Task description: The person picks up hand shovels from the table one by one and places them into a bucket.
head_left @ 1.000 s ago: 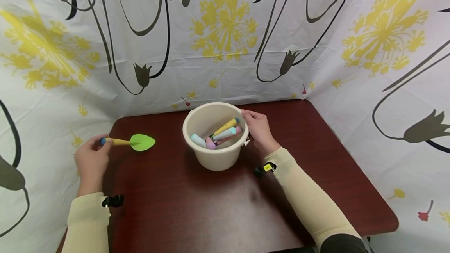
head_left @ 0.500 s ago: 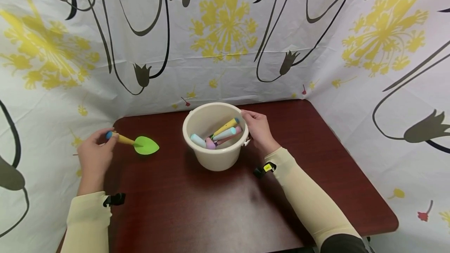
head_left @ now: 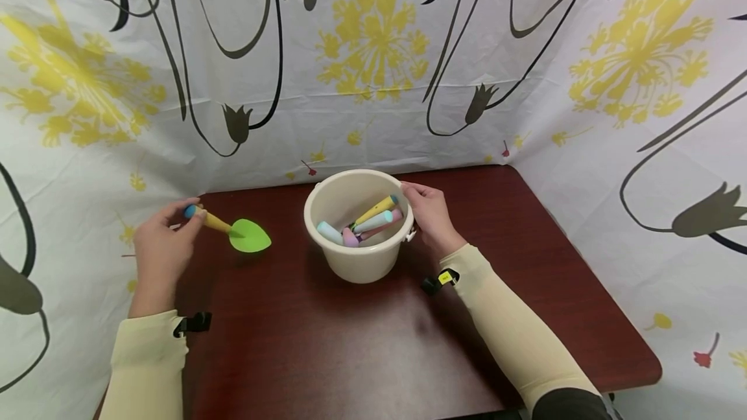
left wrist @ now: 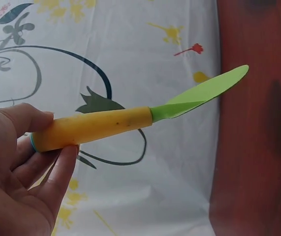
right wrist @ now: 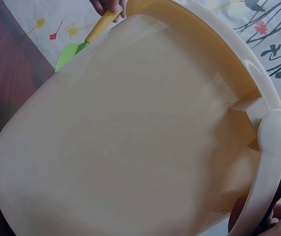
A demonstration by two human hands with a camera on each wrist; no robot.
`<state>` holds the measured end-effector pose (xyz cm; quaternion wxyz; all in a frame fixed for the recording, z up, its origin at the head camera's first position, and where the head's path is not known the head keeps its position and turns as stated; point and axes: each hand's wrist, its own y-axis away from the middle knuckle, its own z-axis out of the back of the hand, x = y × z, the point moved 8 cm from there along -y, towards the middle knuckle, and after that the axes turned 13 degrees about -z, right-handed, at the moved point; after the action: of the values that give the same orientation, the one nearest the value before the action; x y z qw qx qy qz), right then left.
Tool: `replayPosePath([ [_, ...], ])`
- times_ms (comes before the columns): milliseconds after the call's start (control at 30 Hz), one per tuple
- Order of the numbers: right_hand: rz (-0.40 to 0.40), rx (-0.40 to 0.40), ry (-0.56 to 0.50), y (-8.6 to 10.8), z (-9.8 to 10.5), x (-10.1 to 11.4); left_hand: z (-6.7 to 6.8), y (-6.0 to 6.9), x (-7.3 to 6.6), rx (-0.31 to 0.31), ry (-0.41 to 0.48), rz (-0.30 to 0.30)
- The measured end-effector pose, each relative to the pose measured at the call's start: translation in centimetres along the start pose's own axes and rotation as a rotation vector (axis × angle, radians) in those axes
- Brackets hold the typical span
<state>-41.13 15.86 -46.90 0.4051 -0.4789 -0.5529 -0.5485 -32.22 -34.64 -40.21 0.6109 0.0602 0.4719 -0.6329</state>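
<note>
My left hand (head_left: 166,245) pinches a toy garden trowel by the end of its yellow, blue-capped handle (left wrist: 96,129). The trowel's green leaf-shaped blade (head_left: 249,236) points right, held over the table's left side. In the left wrist view the thumb lies on top of the handle and fingers are below it. My right hand (head_left: 430,216) grips the rim of a cream bucket (head_left: 362,268) on its right side, by the handle joint. Inside the bucket lie several tool handles, among them a yellow one (head_left: 376,210), light blue ones (head_left: 330,233) and pink-purple ones (head_left: 350,238).
The bucket stands on a dark red-brown table (head_left: 327,349), toward its back. A white curtain (head_left: 373,135) with yellow and grey flower prints hangs behind and at both sides. Black straps (head_left: 440,281) sit on both wrists.
My left hand has moved a little up and to the right with the trowel, whose blade now tilts down to the right. My right hand and the bucket have stayed in place.
</note>
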Motion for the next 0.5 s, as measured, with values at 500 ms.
replayPosePath([
  [500,0.0,-0.016,0.019,0.0,0.2,0.1,0.4,-2.5,-5.8,-0.081,0.12,-0.184],
])
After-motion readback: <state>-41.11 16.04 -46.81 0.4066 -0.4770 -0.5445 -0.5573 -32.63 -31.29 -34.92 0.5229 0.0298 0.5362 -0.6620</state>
